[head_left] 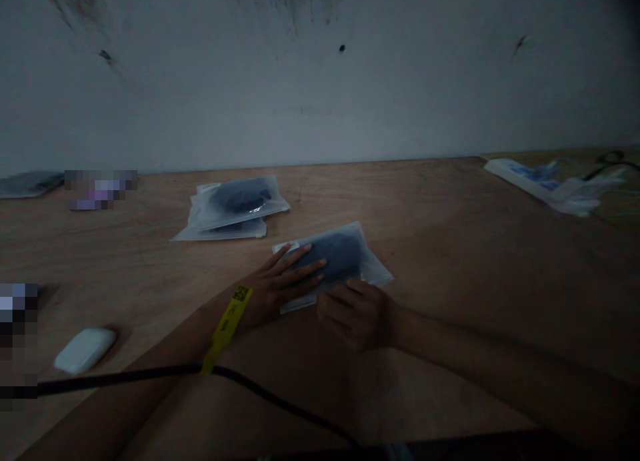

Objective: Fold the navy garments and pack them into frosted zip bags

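Note:
A frosted zip bag with something dark and flat inside lies on the wooden table. My left hand rests flat over its left part, fingers spread, pressing on it; a yellow tag band is around that wrist. At the bag's near edge my right hand is closed, its thumb and fingers pinching the edge; the exact spot they grip is hidden by the knuckles. Behind and to the left, two similar zip bags lie stacked, also with dark contents.
A white rounded case sits at the front left. A black cable crosses in front of my left forearm. Blurred-out items stand at the left. White and clear plastic packaging lies at the back right. A stained wall rises behind the table.

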Demonstrator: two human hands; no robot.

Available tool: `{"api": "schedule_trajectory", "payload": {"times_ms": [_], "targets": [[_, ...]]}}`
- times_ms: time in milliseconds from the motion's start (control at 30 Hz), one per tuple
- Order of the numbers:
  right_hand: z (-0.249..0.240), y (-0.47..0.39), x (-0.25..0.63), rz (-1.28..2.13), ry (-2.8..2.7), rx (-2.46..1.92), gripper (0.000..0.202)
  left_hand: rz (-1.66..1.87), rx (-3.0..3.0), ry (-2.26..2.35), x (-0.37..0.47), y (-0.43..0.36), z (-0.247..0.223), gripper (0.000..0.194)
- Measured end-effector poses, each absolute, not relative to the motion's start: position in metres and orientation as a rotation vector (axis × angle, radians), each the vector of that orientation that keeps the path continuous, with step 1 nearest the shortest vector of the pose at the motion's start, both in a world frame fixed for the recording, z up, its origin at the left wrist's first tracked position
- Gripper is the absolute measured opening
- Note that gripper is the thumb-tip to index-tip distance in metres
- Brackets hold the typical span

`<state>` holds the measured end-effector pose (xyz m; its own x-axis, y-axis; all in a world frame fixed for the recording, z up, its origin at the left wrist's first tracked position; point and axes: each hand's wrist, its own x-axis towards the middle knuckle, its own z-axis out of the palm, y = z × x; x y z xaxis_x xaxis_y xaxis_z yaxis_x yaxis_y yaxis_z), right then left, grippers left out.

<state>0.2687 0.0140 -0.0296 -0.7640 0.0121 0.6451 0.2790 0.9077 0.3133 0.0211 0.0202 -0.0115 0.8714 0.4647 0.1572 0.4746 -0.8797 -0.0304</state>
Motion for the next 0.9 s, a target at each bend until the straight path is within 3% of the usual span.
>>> {"api": "schedule_trajectory", "payload": {"times_ms": [367, 567, 900], "targets": [[-0.017, 0.035, 0.339, -0.518, -2.458, -0.151, 0.024, -0.287, -3.074, -0.688, 0.006, 0.031, -0.007, 0.054], [-0.017, 0.044, 0.365, -0.571, -2.408, -0.188, 0.012, -0.296, -3.098, -0.682, 0.003, 0.033, -0.009, 0.048], [-0.019, 0.048, 0.362, -0.537, -2.456, -0.316, 0.01, -0.225, -3.105, -0.722, 0.006, 0.031, -0.008, 0.05]]}}
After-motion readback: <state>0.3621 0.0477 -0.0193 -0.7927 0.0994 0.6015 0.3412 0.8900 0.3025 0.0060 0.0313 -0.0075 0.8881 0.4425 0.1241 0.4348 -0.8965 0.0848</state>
